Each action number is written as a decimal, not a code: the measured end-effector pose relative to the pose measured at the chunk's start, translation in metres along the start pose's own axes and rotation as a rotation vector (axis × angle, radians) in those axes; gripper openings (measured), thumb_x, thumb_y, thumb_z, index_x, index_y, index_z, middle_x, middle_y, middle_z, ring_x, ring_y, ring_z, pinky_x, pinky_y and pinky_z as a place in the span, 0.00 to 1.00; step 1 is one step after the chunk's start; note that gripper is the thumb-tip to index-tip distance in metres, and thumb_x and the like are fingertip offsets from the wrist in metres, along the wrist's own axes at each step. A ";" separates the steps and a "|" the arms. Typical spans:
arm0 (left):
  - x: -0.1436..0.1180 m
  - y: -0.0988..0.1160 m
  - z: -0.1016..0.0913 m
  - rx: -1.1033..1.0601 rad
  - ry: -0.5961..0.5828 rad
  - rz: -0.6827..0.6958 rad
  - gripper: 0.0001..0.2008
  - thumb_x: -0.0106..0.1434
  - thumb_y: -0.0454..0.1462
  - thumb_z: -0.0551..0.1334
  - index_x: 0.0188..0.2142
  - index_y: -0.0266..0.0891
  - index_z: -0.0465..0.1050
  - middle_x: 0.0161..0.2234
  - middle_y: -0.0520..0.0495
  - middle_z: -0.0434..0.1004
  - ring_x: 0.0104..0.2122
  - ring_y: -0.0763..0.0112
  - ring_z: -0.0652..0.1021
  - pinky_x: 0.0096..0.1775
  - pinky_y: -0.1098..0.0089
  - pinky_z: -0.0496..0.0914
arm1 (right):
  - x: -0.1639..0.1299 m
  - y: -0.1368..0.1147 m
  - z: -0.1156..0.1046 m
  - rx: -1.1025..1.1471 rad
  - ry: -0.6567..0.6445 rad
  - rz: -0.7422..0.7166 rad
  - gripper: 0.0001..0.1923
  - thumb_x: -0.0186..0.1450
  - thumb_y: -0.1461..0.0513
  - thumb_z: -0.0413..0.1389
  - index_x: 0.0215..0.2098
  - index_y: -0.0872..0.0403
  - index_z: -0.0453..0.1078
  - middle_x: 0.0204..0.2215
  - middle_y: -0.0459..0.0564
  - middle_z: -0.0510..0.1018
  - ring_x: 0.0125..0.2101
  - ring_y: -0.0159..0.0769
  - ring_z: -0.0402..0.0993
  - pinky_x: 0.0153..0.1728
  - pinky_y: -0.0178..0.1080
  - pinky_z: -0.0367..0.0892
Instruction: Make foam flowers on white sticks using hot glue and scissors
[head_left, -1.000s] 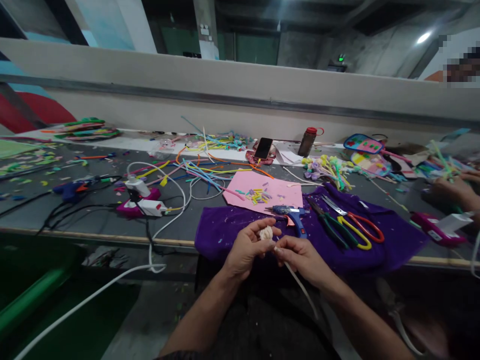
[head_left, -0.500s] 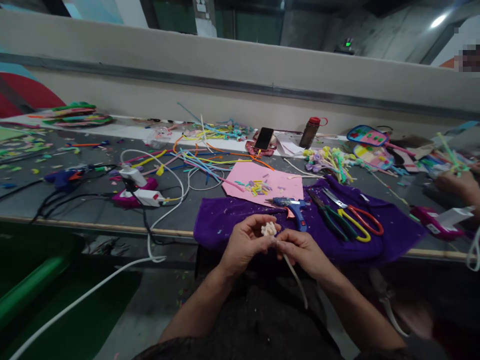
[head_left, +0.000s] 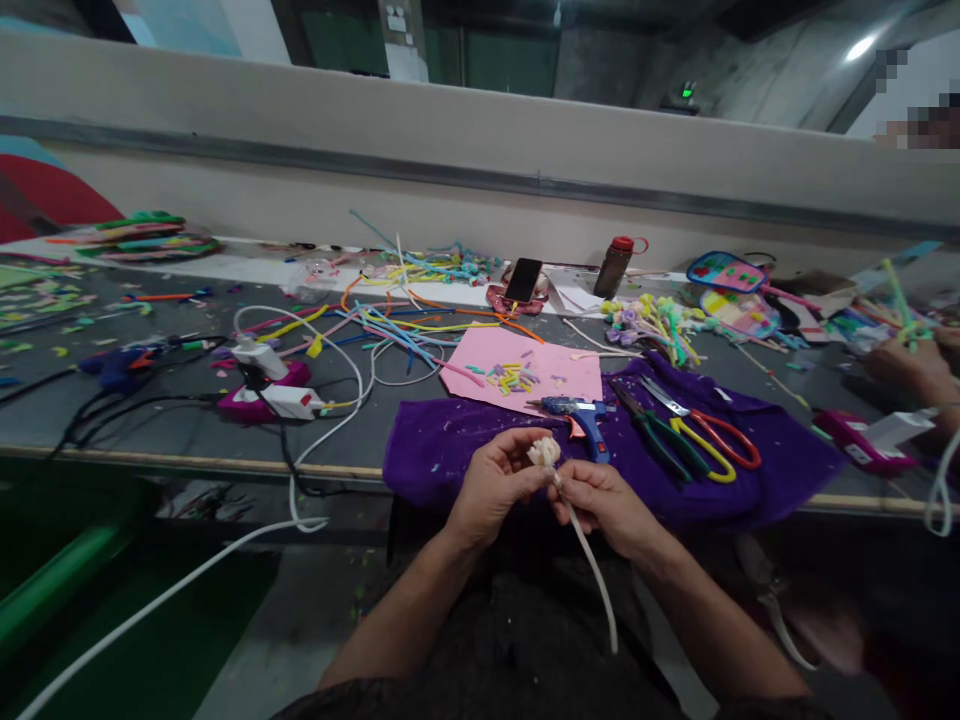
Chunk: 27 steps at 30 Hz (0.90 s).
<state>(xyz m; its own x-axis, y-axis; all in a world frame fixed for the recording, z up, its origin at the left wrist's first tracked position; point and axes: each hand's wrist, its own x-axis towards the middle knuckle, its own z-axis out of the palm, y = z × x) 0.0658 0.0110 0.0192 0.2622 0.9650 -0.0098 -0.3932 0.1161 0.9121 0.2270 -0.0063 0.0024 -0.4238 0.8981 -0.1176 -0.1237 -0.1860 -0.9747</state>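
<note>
A cream-coloured craft flower [head_left: 543, 452] with a long pale stem [head_left: 596, 570] is held between my two hands over the near edge of the table. My left hand [head_left: 491, 480] is closed around the flower head from the left. With a pinch just below the head, my right hand [head_left: 600, 500] grips the top of the stem, whose free end hangs toward my lap. Just beyond my hands a blue glue gun [head_left: 583, 412] lies on a purple towel [head_left: 431, 440]. Green-handled pliers [head_left: 660, 440] and scissors with red and yellow handles [head_left: 724, 440] rest to its right.
Small coloured pieces lie on a pink sheet [head_left: 472, 360]. Behind are a phone [head_left: 523, 280], a bottle [head_left: 615, 268] and fuzzy flowers [head_left: 656, 325]. Power strips [head_left: 262, 390] with cables and another glue gun [head_left: 116, 368] are left. A co-worker's hand [head_left: 911, 365] holds a green-yellow piece at right.
The flower head has tilted slightly to the right in my hands, and more of the stem shows below. The camera view has shifted a little.
</note>
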 end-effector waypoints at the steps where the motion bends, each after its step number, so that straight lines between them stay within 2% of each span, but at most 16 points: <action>1: 0.000 -0.001 0.000 0.003 0.011 0.012 0.19 0.44 0.32 0.69 0.39 0.37 0.74 0.33 0.46 0.77 0.27 0.75 0.74 0.26 0.77 0.65 | 0.000 0.000 0.001 -0.002 0.016 -0.011 0.15 0.58 0.52 0.56 0.31 0.57 0.66 0.18 0.43 0.69 0.14 0.21 0.54 0.14 0.26 0.47; 4: -0.001 -0.002 0.001 0.023 0.043 0.046 0.18 0.43 0.31 0.69 0.37 0.37 0.74 0.32 0.46 0.77 0.30 0.72 0.75 0.32 0.75 0.67 | 0.001 0.000 0.004 -0.036 0.090 -0.058 0.14 0.56 0.53 0.58 0.33 0.55 0.66 0.18 0.41 0.68 0.15 0.21 0.55 0.14 0.26 0.48; 8: -0.003 -0.001 0.003 -0.006 0.020 0.060 0.20 0.42 0.31 0.69 0.38 0.37 0.74 0.34 0.46 0.77 0.34 0.70 0.75 0.37 0.72 0.68 | 0.003 -0.001 0.006 -0.081 0.151 -0.096 0.14 0.56 0.53 0.58 0.28 0.56 0.65 0.17 0.41 0.68 0.14 0.21 0.54 0.14 0.26 0.49; 12: -0.001 -0.002 0.004 -0.067 -0.014 0.018 0.25 0.43 0.30 0.69 0.43 0.39 0.71 0.37 0.45 0.77 0.34 0.71 0.75 0.31 0.76 0.67 | 0.005 0.001 0.005 0.015 0.123 -0.086 0.14 0.58 0.52 0.56 0.28 0.56 0.65 0.16 0.41 0.69 0.12 0.20 0.52 0.13 0.26 0.46; 16: 0.001 -0.005 0.004 -0.074 -0.015 -0.023 0.24 0.45 0.32 0.68 0.44 0.38 0.70 0.35 0.45 0.77 0.26 0.76 0.74 0.22 0.80 0.61 | 0.006 0.005 0.004 0.079 0.113 -0.066 0.15 0.58 0.52 0.56 0.27 0.56 0.64 0.16 0.41 0.68 0.12 0.20 0.52 0.13 0.26 0.46; 19: 0.001 -0.005 0.003 -0.051 0.016 -0.038 0.23 0.46 0.35 0.68 0.44 0.37 0.70 0.33 0.45 0.77 0.22 0.77 0.72 0.19 0.80 0.58 | 0.006 0.007 0.005 0.036 0.114 -0.063 0.16 0.57 0.51 0.56 0.27 0.56 0.65 0.16 0.42 0.69 0.13 0.21 0.53 0.13 0.27 0.47; 27: -0.001 -0.003 0.000 0.058 0.074 -0.010 0.17 0.47 0.37 0.68 0.38 0.37 0.73 0.28 0.47 0.76 0.20 0.79 0.69 0.19 0.79 0.57 | 0.002 0.003 0.006 -0.145 0.121 -0.104 0.15 0.58 0.52 0.56 0.27 0.56 0.65 0.18 0.42 0.69 0.15 0.22 0.56 0.16 0.28 0.51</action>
<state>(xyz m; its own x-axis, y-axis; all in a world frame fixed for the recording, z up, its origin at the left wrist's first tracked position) 0.0665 0.0096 0.0168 0.1992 0.9788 -0.0469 -0.3391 0.1137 0.9338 0.2204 -0.0075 0.0000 -0.3037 0.9523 -0.0287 -0.0269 -0.0387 -0.9989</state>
